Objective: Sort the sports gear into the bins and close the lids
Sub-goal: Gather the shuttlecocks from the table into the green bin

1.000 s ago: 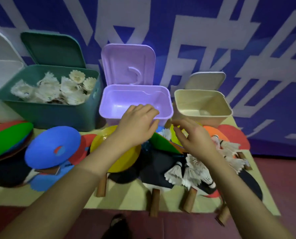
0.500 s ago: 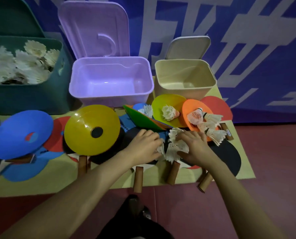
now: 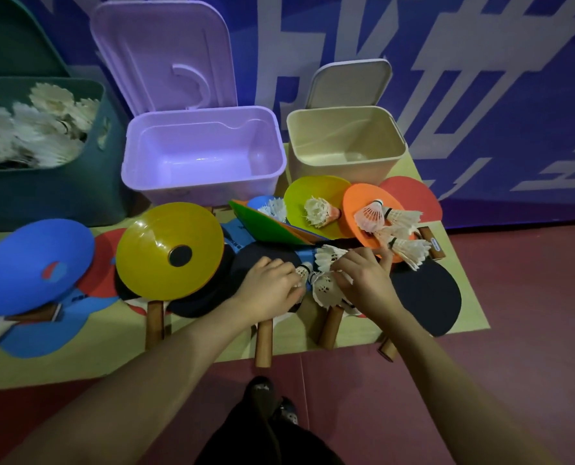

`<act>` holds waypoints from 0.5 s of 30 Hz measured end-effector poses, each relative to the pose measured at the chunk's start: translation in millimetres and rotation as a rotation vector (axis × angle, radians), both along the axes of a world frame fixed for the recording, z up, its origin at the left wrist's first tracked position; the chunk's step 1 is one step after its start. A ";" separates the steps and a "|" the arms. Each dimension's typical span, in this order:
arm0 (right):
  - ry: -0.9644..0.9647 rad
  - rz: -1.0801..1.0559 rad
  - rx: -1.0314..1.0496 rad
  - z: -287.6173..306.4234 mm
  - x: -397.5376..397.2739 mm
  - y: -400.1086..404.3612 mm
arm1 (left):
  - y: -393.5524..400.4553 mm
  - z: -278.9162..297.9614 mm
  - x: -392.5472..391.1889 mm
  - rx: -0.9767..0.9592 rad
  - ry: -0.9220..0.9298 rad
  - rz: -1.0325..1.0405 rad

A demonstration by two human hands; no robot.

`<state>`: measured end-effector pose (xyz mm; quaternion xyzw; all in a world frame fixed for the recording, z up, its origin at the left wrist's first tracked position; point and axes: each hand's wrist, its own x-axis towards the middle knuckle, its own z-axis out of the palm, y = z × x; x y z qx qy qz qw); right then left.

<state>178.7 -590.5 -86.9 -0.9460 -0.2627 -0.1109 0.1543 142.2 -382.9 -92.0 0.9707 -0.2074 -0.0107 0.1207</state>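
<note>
On the dark paddle blades mid-table | white feathered shuttlecocks (image 3: pixel 328 280) lie clustered, our right hand (image 3: pixel 363 280) curled round two, our left hand (image 3: pixel 269 290) pinching one by its cork to gather them | teal plastic bin (image 3: pixel 44 196) far left already holds shuttlecocks, likely their destination; lid up

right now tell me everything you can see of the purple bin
The purple bin is smooth lilac plastic, rectangular with rounded corners and a lipped rim. Its lid stands open, tilted back against the blue wall, a curved handle moulded into it. Nothing shows inside. It sits on the table between the green bin and beige bin.
</note>
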 end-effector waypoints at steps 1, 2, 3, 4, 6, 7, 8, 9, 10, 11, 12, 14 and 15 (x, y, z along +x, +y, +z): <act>-0.004 -0.010 -0.003 -2.2 -1.2 1.3 | 1.1 -3.0 -1.6 0.006 0.003 -0.006; -0.002 -0.023 0.007 -3.5 -3.3 2.3 | 2.6 -5.1 -3.6 0.017 0.009 -0.003; -0.017 -0.033 0.022 -5.5 -5.2 3.5 | 4.0 -8.4 -4.6 0.016 -0.004 -0.001; -0.026 -0.043 0.037 -6.7 -7.5 4.7 | 5.2 -9.8 -5.1 0.005 -0.012 0.011; -0.032 -0.045 0.067 -8.8 -11.3 6.9 | 6.1 -10.1 -5.1 -0.017 -0.052 0.036; -0.036 -0.041 0.085 -9.0 -12.4 7.8 | 6.7 -9.3 -4.0 -0.022 -0.080 0.044; -0.040 -0.038 0.104 -8.0 -13.2 8.6 | 7.9 -7.5 -3.0 -0.026 -0.114 0.053; -0.049 -0.030 0.122 -6.6 -13.4 9.2 | 9.5 -6.8 -1.7 -0.039 -0.162 0.057; -0.056 -0.017 0.138 -3.4 -13.6 10.3 | 11.0 -1.6 -1.4 -0.062 -0.196 0.063; -0.067 0.004 0.157 0.8 -13.0 12.3 | 13.2 3.9 -1.3 -0.087 -0.235 0.063; -0.077 0.032 0.177 7.0 -12.2 15.5 | 15.8 11.9 -1.6 -0.115 -0.269 0.070; -0.087 0.098 0.217 24.0 -8.7 26.2 | 22.5 30.0 -2.4 -0.172 -0.352 0.103; -0.085 0.131 0.238 33.8 -6.2 33.3 | 27.6 39.9 -3.5 -0.195 -0.398 0.124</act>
